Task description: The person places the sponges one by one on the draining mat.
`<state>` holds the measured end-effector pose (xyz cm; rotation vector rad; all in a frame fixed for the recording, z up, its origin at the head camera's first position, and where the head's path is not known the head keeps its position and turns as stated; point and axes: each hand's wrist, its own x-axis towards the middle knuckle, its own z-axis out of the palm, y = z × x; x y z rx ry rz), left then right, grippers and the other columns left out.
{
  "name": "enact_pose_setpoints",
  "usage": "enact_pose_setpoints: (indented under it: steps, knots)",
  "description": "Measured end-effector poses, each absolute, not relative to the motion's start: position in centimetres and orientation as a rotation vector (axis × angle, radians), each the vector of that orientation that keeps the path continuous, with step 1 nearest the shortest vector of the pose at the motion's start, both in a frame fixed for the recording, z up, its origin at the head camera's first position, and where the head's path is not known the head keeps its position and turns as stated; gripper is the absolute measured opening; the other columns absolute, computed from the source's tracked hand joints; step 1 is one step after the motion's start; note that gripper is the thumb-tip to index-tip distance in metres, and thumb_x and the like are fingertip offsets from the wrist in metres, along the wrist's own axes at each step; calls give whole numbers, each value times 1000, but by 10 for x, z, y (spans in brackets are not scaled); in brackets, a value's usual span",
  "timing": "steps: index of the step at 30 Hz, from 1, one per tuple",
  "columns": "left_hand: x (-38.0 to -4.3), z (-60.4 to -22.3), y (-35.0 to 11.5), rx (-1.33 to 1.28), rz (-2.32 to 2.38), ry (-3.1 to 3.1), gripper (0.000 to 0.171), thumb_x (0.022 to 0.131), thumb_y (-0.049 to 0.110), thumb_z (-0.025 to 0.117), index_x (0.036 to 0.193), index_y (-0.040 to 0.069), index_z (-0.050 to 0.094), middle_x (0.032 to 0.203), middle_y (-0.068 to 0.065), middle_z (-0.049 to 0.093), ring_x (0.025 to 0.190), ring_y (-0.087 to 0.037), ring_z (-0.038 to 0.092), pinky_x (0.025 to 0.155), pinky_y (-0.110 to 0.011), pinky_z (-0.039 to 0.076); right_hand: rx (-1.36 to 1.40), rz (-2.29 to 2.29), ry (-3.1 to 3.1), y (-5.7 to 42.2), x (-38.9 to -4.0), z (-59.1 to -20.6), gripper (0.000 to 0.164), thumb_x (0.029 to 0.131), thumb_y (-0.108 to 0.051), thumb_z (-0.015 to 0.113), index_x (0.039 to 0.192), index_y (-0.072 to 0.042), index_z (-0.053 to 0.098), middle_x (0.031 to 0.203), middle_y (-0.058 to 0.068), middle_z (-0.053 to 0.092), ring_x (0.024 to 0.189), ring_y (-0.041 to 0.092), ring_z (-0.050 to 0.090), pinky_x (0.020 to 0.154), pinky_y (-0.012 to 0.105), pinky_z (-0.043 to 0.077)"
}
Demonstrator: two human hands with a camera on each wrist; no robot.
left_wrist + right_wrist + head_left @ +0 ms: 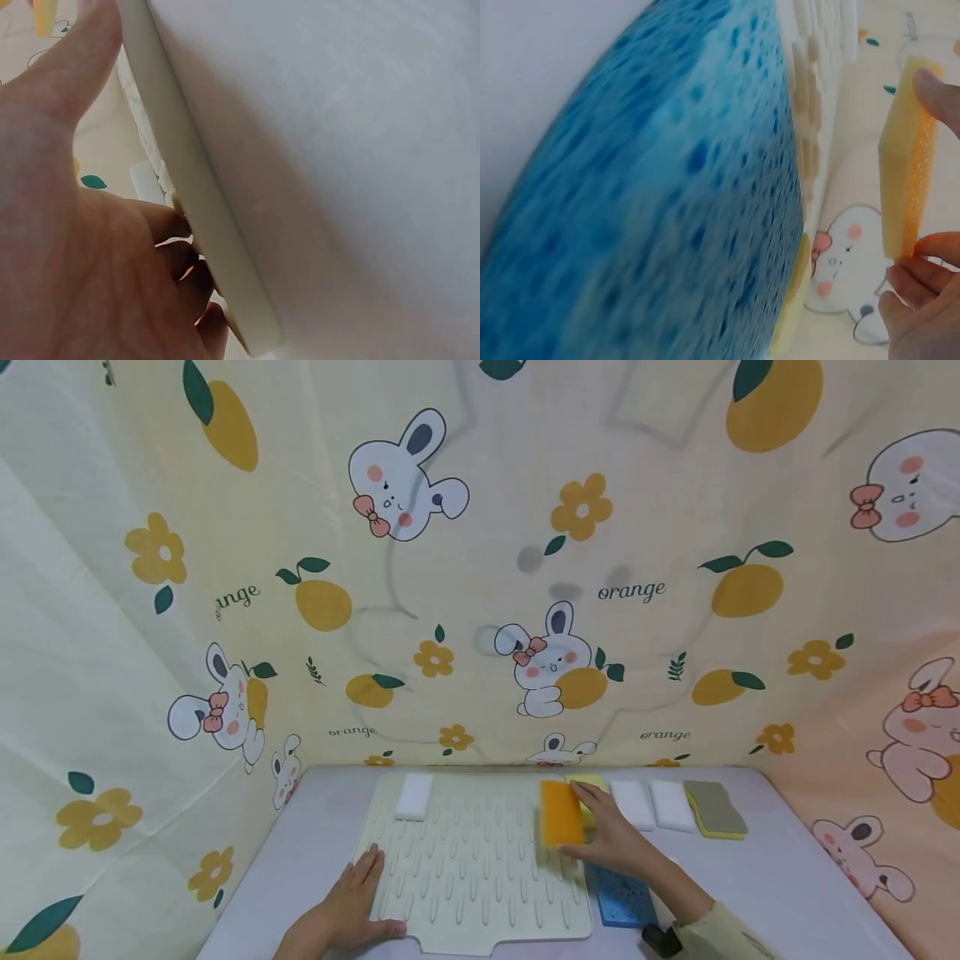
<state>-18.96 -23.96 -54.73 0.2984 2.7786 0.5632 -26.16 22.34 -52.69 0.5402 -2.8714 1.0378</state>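
Backdrop: cream curtain [480, 693] printed with rabbits, oranges and flowers, hung behind a white table [787, 868]. On the table, a cream ribbed draining mat [450, 868]. Left hand [348, 897] laid flat at the mat's left edge, fingers extended, thumb by the near edge. Right hand [618, 839] pinches an orange-and-yellow sponge [561, 814] by its two ends, thumb at the near one; sponge raised over the mat's right part, apart from it. Blue sponge [622, 897] on the table just beside the mat's right edge. Grey-and-yellow sponge [716, 808] farthest right, next to two white sponge blocks [672, 804]. Yellow sponge [588, 817] partly hidden behind the right hand. Another white block [414, 797] on the mat's far left corner.
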Motion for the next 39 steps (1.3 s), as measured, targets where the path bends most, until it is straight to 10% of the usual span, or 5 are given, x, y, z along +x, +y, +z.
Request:
enact_pose_setpoints:
  steps: [39]
  knots:
    - [-190, -545, -240, 320, 561, 2781, 129, 79, 66, 86, 164, -11, 27, 175, -31, 17, 162, -45, 18, 131, -62, 16, 749, 1104, -2870, 124, -313, -535, 117, 80, -45, 96, 164, 6, 33, 170, 26, 30, 155, 48, 32, 122, 66, 37]
